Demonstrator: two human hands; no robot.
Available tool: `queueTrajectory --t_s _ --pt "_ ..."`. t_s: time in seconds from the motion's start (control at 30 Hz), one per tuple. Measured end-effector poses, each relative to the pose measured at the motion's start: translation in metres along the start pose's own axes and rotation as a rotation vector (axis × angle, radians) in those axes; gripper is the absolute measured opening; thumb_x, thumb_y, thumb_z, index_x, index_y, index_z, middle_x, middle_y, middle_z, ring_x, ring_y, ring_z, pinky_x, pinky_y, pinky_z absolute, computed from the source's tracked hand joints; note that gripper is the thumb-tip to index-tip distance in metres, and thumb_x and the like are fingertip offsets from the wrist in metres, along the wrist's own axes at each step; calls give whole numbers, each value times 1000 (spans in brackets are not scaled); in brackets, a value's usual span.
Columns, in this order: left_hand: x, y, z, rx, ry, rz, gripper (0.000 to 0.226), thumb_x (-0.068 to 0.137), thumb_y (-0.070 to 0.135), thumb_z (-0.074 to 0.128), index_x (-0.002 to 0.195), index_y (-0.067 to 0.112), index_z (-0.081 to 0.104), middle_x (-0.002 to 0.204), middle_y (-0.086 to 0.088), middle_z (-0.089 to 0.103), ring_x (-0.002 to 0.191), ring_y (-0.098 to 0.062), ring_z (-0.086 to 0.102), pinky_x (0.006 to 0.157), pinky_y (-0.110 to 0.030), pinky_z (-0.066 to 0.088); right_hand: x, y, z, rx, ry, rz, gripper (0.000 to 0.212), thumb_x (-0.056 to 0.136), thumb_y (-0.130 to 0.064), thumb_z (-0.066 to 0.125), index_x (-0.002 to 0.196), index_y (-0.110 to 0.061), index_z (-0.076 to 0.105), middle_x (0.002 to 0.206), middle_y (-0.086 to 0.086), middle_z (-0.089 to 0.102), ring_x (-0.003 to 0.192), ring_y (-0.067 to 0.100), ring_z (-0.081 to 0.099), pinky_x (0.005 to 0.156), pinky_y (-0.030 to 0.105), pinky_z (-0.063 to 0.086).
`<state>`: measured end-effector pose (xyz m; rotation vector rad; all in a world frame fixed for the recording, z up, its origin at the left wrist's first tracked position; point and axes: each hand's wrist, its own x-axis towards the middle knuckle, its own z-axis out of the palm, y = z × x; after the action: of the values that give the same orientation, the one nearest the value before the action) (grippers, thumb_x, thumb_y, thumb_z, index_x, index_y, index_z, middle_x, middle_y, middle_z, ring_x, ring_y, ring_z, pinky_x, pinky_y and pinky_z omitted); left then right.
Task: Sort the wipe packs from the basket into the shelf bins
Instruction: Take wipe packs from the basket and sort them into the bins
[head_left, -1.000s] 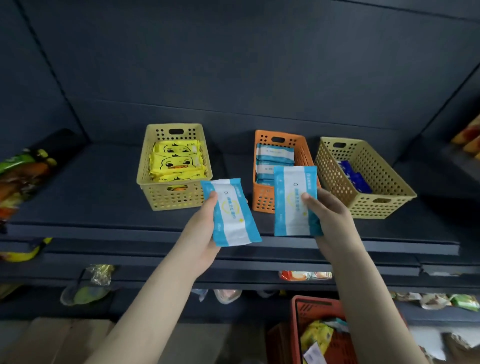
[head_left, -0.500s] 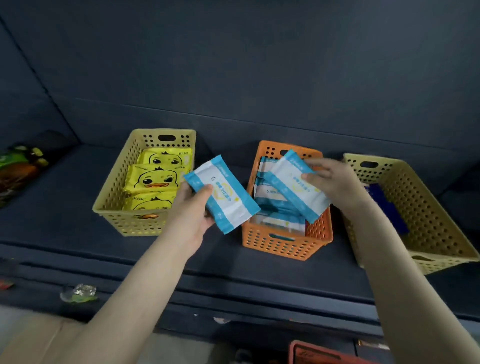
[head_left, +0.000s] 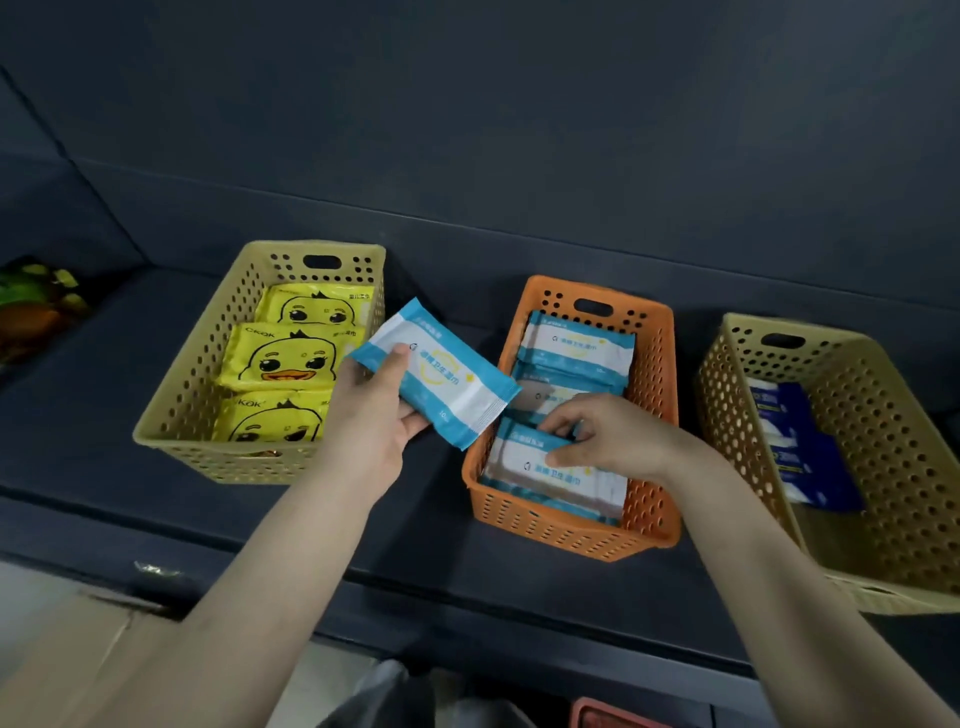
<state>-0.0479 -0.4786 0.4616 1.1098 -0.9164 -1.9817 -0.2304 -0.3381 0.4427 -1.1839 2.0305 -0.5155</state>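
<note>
Wipe packs of three kinds are being sorted on a dark grey shelf (head_left: 78, 447), where three perforated plastic bins are lined up. A tan left bin (head_left: 192, 374) is filled with yellow duck-printed packs (head_left: 283, 358). An orange middle bin (head_left: 545, 530) is stacked with blue-and-white packs, and a tan right bin (head_left: 909, 467) holds dark blue packs (head_left: 800, 452).

Half a second ago one blue-and-white soft pack was held above the orange middle bin. This lowered pack (head_left: 571, 475) has now been laid on the near end of the stack inside, so its placement is judged almost finished, with only the release left. A second one, the raised pack (head_left: 447, 384), has been kept in the air between the tan left bin and the orange middle bin. It is judged next for the same bin.

The hands are apart. The right hand (head_left: 608, 436) is pinched on the far edge of the lowered pack, and the left hand (head_left: 369, 421) is clamped on the raised pack.
</note>
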Motion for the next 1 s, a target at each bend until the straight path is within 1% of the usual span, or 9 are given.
queueTrajectory --t_s 0.13,0.27,0.4,0.47,0.57,0.67,0.77,0.9,1.0 --pt "8 -2 9 -8 -29 -9 21 96 14 56 117 15 53 109 -4 69 95 -18 70 73 -36 60 -1 1 3 -12 -35 2 37 81 -24 76 117 -27 67 102 -12 62 84 -2 56 72 12 43" --pt "15 -1 11 -33 -22 -26 12 93 11 61 104 15 56 108 -5 71 94 -16 71 80 -33 58 -3 0 -3 94 113 32 26 89 -34 66 115 -29 67 111 -12 66 104 2 60 93 23 48" --pt "22 -4 15 116 -36 6 14 86 16 69 86 21 56 96 1 73 95 -15 68 78 -28 49 -10 -21 -20 563 309 54 36 98 -49 42 120 -28 63 109 -10 70 97 6 68 88 25 52" --pt "17 -9 22 191 -125 29 14 84 18 72 84 21 58 88 6 72 88 -9 65 72 -24 45 -11 -31 -27 664 230 4 35 95 -48 49 123 -30 61 111 -8 71 99 8 68 88 26 54" --pt "8 -19 33 227 -212 131 14 86 13 69 97 10 62 86 7 70 74 5 65 60 -11 47 -5 -39 -28 667 253 12 34 86 -23 70 119 -30 65 113 -1 69 98 14 70 85 31 57" --pt "16 -29 34 297 -242 203 22 88 25 69 109 25 63 111 8 66 102 2 62 83 -16 48 1 -36 -40 602 412 3 26 86 -8 68 106 -24 70 99 -3 73 83 8 71 72 23 57" --pt "30 -34 31 477 -243 72 32 94 43 56 126 42 49 140 16 45 131 -6 40 105 -29 33 5 -24 -64 332 441 47 26 89 -4 63 108 -19 70 95 -1 72 75 0 67 67 17 52" --pt "36 -44 23 621 -379 -105 58 97 55 39 150 39 22 153 7 35 139 -16 35 114 -36 29 22 -12 -68 -146 189 202 30 91 -16 63 120 -23 66 109 -5 66 88 4 63 67 17 45" --pt "36 -59 13 621 -480 -165 66 89 69 37 148 41 30 149 2 45 134 -17 45 113 -44 34 34 -9 -52 -229 128 182 32 93 -16 59 125 -20 63 123 -3 66 100 5 59 79 16 42"
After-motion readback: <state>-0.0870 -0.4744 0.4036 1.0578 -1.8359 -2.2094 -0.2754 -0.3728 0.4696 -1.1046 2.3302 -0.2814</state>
